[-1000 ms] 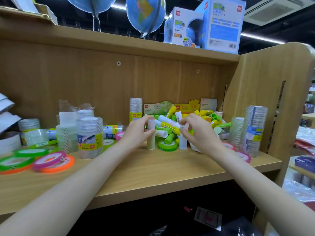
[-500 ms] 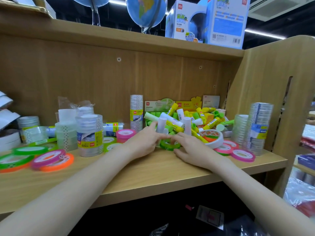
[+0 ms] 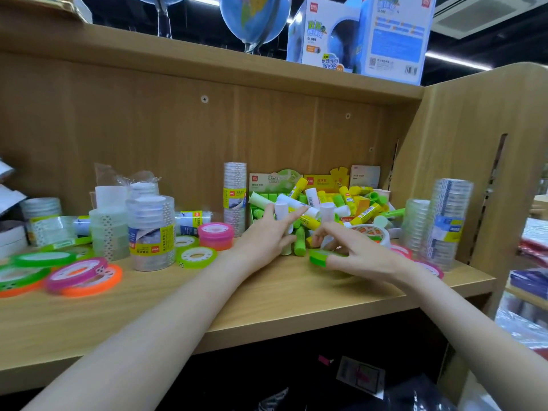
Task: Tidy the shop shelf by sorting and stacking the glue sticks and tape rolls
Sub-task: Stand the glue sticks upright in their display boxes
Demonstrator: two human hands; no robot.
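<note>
We have both hands down on the wooden shelf (image 3: 267, 295) in front of the glue-stick pile (image 3: 332, 209), which sits at about one o'clock from the middle of the view, heaped against its green and yellow display boxes (image 3: 299, 179) at the back panel. Our left hand (image 3: 264, 235) is spread, fingers fanned toward the pile's near edge and brushing a white glue stick (image 3: 280, 210) standing there; it grips nothing that we can see, and we judge it is steadying or raking the loose sticks so they do not roll off. Our right hand (image 3: 355, 250), at three o'clock from the left one, has a green tape roll (image 3: 318, 258) pinched at its fingertips, just above the board, apparently lifted clear of the sticks because tape belongs elsewhere. The likely home lies at nine o'clock: a pink tape roll (image 3: 216, 234), pale green rolls (image 3: 195, 256) and flat pink and orange rolls (image 3: 84, 275) lie loose beside wrapped clear tape stacks (image 3: 151, 232). More clear stacks (image 3: 444, 221) stand at three o'clock by the side wall, with a white roll (image 3: 372, 231) half buried at the pile's edge. Sorting seems barely begun.
</note>
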